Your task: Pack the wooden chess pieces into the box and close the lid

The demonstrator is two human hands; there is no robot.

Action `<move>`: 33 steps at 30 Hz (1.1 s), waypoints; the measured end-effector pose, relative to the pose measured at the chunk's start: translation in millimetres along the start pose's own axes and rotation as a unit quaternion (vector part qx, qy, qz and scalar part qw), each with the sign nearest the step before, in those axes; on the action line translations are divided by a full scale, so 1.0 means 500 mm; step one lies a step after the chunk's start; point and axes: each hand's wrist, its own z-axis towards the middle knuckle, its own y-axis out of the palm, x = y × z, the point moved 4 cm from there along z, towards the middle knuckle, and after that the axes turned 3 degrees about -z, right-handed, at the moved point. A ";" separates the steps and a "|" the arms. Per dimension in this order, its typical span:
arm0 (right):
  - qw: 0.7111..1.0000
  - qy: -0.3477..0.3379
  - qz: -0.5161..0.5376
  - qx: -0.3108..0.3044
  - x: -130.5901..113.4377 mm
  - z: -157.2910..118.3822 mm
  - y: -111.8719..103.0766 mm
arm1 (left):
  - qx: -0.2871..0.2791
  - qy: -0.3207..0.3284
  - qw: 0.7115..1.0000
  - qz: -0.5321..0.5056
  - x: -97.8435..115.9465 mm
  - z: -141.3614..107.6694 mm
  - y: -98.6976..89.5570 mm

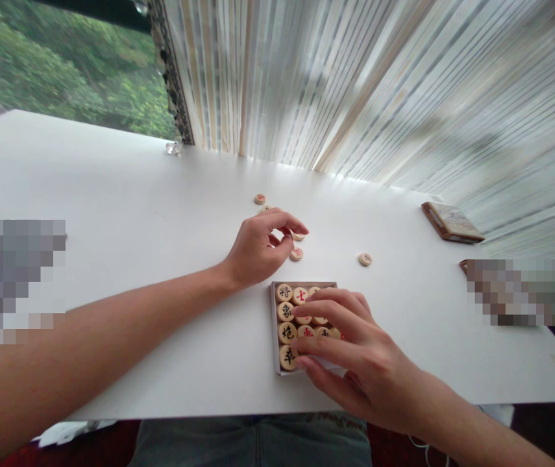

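A shallow box [274,337] near the table's front edge holds rows of round wooden pieces with red or black characters, such as the black-marked piece [287,333]. Over its right part lies my right hand [355,350], fingers spread and touching the pieces, hiding several of them. Beyond the box, my left hand [265,246] hangs over the table with thumb and index finger curved apart. Close to its fingertips are a loose piece [299,237] and a red-marked piece [296,253]. Nothing shows between those fingers.
On the white table [160,194], one piece [260,199] lies behind my left hand, another partly hidden beside it. A lone piece [365,259] lies to the right. A brown-edged box [452,222] stands at the far right, near the string curtain [355,84]. A small clear object [174,148] sits behind.
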 end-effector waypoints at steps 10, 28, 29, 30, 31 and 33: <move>1.000 -0.005 -0.015 0.005 -0.003 0.003 -0.001 | 0.000 -0.015 1.000 0.005 0.002 0.000 0.000; 0.994 0.033 -0.075 0.069 0.094 0.067 -0.073 | 0.000 -0.014 1.000 0.004 0.000 0.001 -0.002; 0.993 0.055 -0.069 0.082 0.112 0.077 -0.081 | 0.001 -0.017 1.000 0.006 0.000 0.001 -0.002; 0.991 0.071 -0.060 0.101 0.128 0.085 -0.088 | 0.002 -0.020 1.000 0.008 0.000 0.002 -0.002; 0.989 0.081 -0.050 0.114 0.141 0.090 -0.091 | 0.003 -0.022 1.000 0.009 0.000 0.002 -0.003; 0.988 0.087 -0.025 0.124 0.155 0.093 -0.088 | 0.005 -0.024 1.000 0.011 0.000 0.003 -0.004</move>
